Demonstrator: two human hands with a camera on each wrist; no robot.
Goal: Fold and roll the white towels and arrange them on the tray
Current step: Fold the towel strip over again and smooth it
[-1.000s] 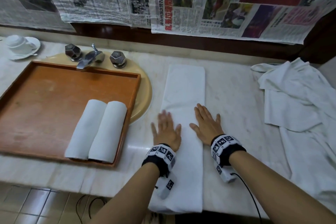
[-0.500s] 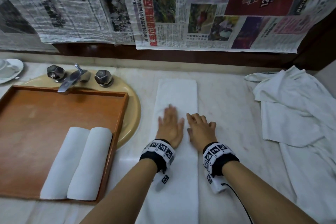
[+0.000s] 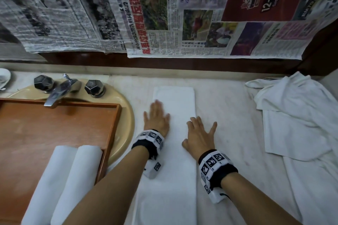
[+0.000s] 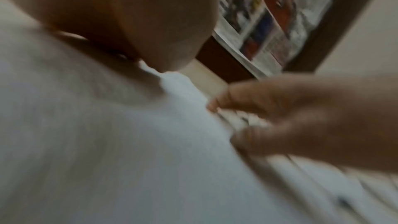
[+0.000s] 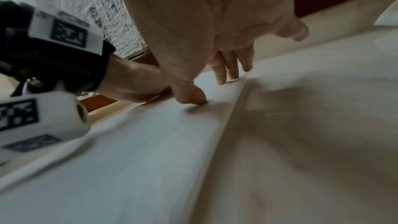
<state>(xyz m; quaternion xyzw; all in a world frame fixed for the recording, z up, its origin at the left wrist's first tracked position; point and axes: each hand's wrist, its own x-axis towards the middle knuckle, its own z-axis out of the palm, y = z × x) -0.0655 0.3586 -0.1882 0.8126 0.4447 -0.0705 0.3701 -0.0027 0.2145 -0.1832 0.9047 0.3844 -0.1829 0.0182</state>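
Folded towel [image 3: 173, 151] lies as a long strip on the counter [image 3: 228, 115], just right of the sink [image 3: 126, 115]. Left hand [image 3: 156, 118] flat on the strip's left edge, fingers straight, grasping nothing. Right hand [image 3: 199, 135] spread over the strip's right edge, fingers relaxed, thumb tip on the cloth, grasping nothing. Tray [image 3: 54, 133] sits over the sink; two rolled towels [image 3: 62, 184] lie side by side, touching, in its near right corner. Loose towels [image 3: 301, 124] heaped far right of the sink.
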